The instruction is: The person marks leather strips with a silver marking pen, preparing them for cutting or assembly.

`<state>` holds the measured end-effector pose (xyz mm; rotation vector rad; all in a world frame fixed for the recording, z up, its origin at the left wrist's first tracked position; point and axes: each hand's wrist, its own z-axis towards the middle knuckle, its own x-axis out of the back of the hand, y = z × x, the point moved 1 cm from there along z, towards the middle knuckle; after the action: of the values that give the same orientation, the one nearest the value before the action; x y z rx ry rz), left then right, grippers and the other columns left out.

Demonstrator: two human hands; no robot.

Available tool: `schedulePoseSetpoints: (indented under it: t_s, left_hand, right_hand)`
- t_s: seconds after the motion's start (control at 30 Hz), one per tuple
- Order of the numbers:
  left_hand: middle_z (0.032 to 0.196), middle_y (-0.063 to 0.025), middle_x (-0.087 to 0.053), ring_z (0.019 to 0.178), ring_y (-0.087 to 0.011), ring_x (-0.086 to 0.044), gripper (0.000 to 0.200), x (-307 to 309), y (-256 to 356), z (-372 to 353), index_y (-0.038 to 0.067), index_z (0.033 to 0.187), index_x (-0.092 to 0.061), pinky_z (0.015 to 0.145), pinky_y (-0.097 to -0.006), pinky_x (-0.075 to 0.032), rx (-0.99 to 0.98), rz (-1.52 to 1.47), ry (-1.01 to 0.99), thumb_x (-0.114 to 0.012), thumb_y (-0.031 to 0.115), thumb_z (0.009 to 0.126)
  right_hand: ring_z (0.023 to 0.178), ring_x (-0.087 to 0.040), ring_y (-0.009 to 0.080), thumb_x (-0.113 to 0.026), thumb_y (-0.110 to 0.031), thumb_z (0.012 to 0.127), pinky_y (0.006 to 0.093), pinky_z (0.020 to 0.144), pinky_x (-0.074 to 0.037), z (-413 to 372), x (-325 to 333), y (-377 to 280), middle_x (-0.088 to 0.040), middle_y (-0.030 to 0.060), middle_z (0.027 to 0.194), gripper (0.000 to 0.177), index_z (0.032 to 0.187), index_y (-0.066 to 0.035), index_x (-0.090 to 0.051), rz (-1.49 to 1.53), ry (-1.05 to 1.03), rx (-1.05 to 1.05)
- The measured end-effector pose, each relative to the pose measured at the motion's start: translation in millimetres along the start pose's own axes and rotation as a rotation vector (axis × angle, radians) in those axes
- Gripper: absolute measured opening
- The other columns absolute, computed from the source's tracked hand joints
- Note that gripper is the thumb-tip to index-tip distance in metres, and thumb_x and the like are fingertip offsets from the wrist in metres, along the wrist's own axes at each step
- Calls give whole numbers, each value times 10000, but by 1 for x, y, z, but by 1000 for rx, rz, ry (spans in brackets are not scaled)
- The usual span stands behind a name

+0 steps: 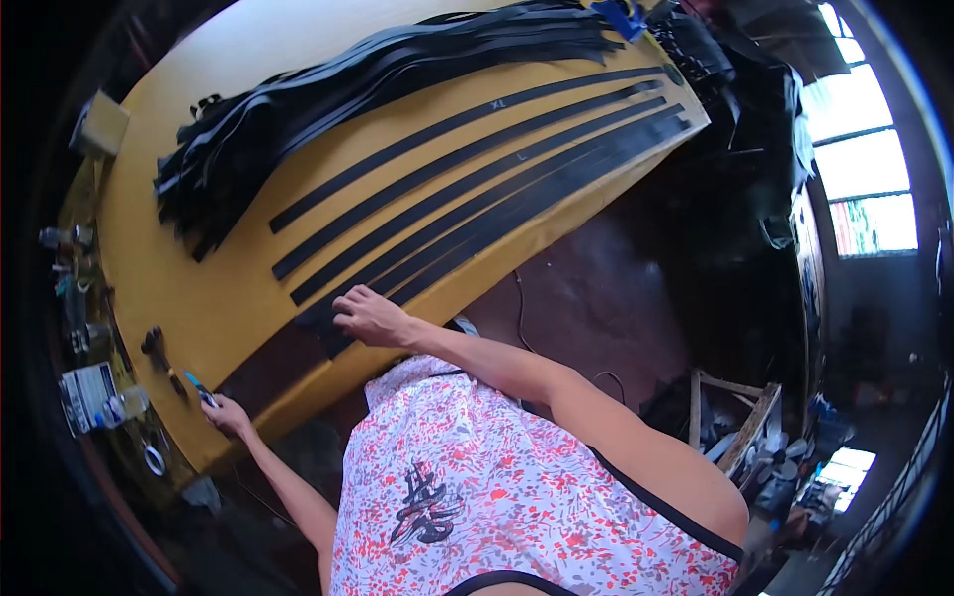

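Note:
My left hand point(229, 415) is closed round a small tool with a light-blue tip point(196, 383), at the table's lower left edge. Fingers curled, my right hand point(370, 316) rests at the near ends of the dark strips; whether it pinches one is hidden. Several long black strips point(427, 144) lie side by side on the yellow table point(238, 308), some with light marks such as "XL" and "L". Behind them is a thick bundle of black strips point(328, 91). A dark brown piece point(283, 368) lies between my hands.
A hammer-like tool point(159, 356) lies left of my left hand. Along the left edge are a plastic bottle point(127, 404), a tape roll point(154, 460) and a yellowish block point(102, 124). A blue item point(621, 18) sits at the far corner. A wooden frame point(747, 427) stands at right.

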<state>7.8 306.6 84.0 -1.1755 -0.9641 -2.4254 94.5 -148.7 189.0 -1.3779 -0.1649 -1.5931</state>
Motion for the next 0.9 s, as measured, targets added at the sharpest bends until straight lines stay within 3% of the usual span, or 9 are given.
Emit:
schedulePoseSetpoints:
  t_s: [0.03, 0.07, 0.1, 0.3, 0.33, 0.47, 0.57, 0.67, 0.9]
  left_hand:
    - [905, -212, -620, 775, -319, -613, 312, 25, 34, -4, -25, 1115, -575, 670, -421, -493, -96, 132, 13, -555, 158, 863]
    - [875, -186, -611, 633, -225, -611, 331, 56, 85, -8, -14, 1156, -561, 490, -352, -489, 337, -166, -309, -546, 183, 890]
    - [853, -145, -578, 550, -150, -584, 348, 65, 102, -17, -9, 1203, -539, 372, -303, -439, 342, -281, -343, -545, 166, 902]
    - [864, -108, -524, 531, -158, -551, 326, 98, 164, -76, -36, 1172, -569, 472, -304, -439, 31, -378, -589, -572, 69, 863]
    - [839, -74, -512, 477, -123, -524, 330, 96, 164, -85, -18, 1184, -566, 387, -273, -414, -25, -435, -579, -572, 80, 868]
    - [892, -169, -592, 781, -304, -598, 287, 129, 209, -87, -28, 1100, -611, 662, -394, -486, -82, -337, -678, -583, 53, 827]
    - [895, -158, -600, 779, -301, -606, 277, 139, 230, -86, 23, 1100, -627, 666, -391, -484, -204, -370, -565, -581, 66, 830]
    - [897, -137, -606, 814, -332, -603, 242, 148, 244, -78, 104, 1067, -651, 708, -411, -485, -150, -225, -617, -585, 91, 835]
    - [998, -123, -571, 901, -269, -600, 504, 159, 272, -62, 49, 1125, -576, 791, -365, -485, -71, -399, -599, -794, 90, 673]
  right_hand:
    - [966, -509, 239, -691, -207, 742, 377, 885, -384, 0, -3, -1, -533, 75, 990, 173, 857, -116, -599, -2, -6, 6]
    - [966, -509, 239, -691, -207, 742, 377, 885, -384, 2, -5, -1, -533, 75, 990, 173, 857, -116, -599, -11, 1, -2]
    - [968, -507, 238, -702, -216, 736, 375, 888, -382, 2, -6, -2, -533, 73, 995, 189, 859, -115, -600, 1, 1, -7]
    - [1007, -487, 239, -756, -284, 691, 379, 908, -367, -4, -12, -9, -515, 88, 1052, 304, 888, -108, -606, 13, -45, -10]
    - [1012, -485, 243, -759, -291, 688, 384, 908, -366, -4, -11, -9, -512, 92, 1060, 315, 894, -108, -606, 14, -58, -16]
    - [1026, -483, 253, -772, -317, 673, 390, 928, -360, -2, -6, -9, -509, 100, 1091, 378, 946, -109, -613, 30, -79, 6]
    - [1014, -499, 281, -765, -276, 630, 404, 902, -393, -1, -7, -8, -520, 110, 1097, 388, 957, -126, -621, 34, -55, 69]
    - [995, -525, 307, -736, -237, 622, 424, 828, -429, 8, -14, -4, -546, 115, 1070, 281, 865, -127, -647, 102, -56, 87]
    - [1055, -491, 291, -714, -221, 731, 414, 939, -372, 12, -1, -12, -519, 105, 1132, 318, 1007, -94, -619, 93, -196, 9]
